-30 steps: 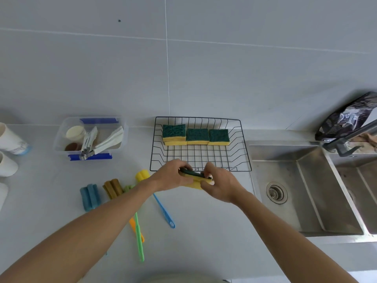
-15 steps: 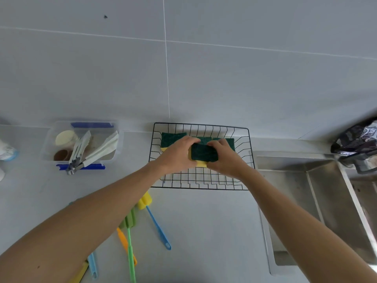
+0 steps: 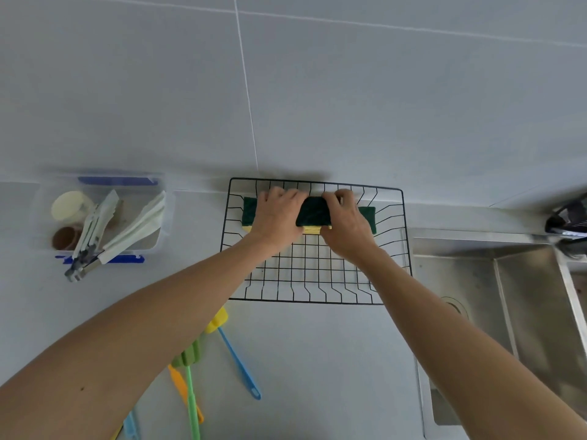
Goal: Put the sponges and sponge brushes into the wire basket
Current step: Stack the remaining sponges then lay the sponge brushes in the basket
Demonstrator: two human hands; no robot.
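Observation:
A black wire basket [image 3: 317, 282] stands on the counter against the wall. A row of green-and-yellow sponges lies along its far side; the ends show at the left sponge [image 3: 250, 208] and right sponge [image 3: 368, 217]. My left hand [image 3: 276, 214] and my right hand [image 3: 346, 223] both grip one more green-topped sponge [image 3: 314, 212] and hold it on top of that row. Sponge brushes lie on the counter in front of the basket: a yellow-headed one with a blue handle [image 3: 238, 363], a green one [image 3: 190, 385] and an orange one [image 3: 182, 389], partly hidden by my left arm.
A clear plastic tub [image 3: 158, 214] with tongs, a cloth and small cups sits at the left. A steel sink [image 3: 495, 312] lies right of the basket, with a tap [image 3: 568, 223] at the far right. Another blue brush [image 3: 131, 425] shows at the bottom edge.
Both hands carried the sponge from the counter in front of the basket over the rim to the back row, pushing it farther toward the wall. The camera moved closer.

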